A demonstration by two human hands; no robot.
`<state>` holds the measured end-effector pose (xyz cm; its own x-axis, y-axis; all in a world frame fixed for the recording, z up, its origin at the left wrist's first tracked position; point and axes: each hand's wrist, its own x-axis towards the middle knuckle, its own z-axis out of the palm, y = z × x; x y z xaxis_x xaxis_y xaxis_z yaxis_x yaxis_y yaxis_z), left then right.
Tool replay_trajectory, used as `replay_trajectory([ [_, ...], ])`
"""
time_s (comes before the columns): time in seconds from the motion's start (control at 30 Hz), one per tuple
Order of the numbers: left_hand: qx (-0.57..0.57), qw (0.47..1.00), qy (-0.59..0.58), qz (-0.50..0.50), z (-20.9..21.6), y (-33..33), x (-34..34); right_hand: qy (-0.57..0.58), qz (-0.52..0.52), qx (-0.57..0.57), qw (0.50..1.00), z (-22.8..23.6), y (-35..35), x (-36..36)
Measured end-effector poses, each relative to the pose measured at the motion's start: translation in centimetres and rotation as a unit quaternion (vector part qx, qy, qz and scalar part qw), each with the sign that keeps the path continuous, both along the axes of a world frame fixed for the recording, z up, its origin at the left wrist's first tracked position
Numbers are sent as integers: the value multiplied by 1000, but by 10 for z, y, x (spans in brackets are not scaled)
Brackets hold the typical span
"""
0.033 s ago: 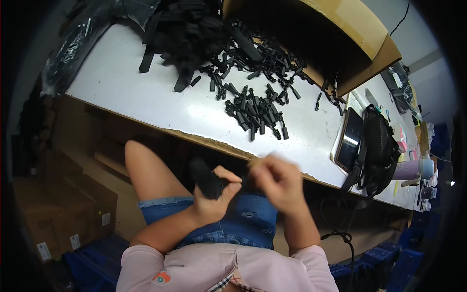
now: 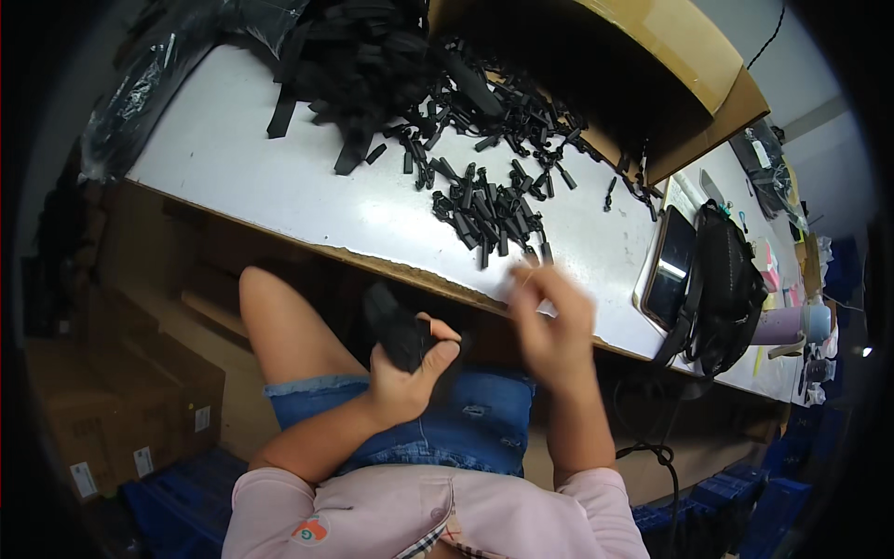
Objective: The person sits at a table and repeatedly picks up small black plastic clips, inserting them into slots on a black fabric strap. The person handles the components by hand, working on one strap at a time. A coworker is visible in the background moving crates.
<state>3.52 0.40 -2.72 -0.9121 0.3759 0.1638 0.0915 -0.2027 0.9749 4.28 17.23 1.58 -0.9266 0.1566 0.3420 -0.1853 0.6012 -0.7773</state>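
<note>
My left hand (image 2: 410, 373) is closed around a folded black fabric strap (image 2: 396, 331) above my lap, thumb on top. Part of the strap is hidden behind the fingers. Blurred by motion, my right hand (image 2: 556, 321) hovers over the table's front edge, its fingertips close to the near end of a heap of small black zipper-pull-like pieces (image 2: 489, 210). Whether those fingertips touch or hold a piece cannot be made out.
A big pile of black straps (image 2: 363, 74) lies at the back left of the white table (image 2: 270, 191). Behind the small pieces stands an open cardboard box (image 2: 698, 56). To the right are a phone (image 2: 669, 265), a black bag (image 2: 722, 289) and a purple cup (image 2: 778, 326).
My right hand has moved up and right, away from my left hand, to the heap's near edge. My left hand still holds the strap, which has tilted slightly.
</note>
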Motion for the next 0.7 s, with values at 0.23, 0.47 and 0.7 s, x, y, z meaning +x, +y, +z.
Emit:
replay_trajectory([
  [0.23, 24, 984, -164, -62, 3, -5, -6, -1, -82, 188, 979, -7, 41, -44],
  [0.47, 11, 982, -180, -53, 5, -6, -6, 27, -182, -9, 983, -12, 41, -23],
  [0.7, 27, 998, -49, -16, 4, 5, 1, 63, -11, -158, 985, -11, -32, 30],
])
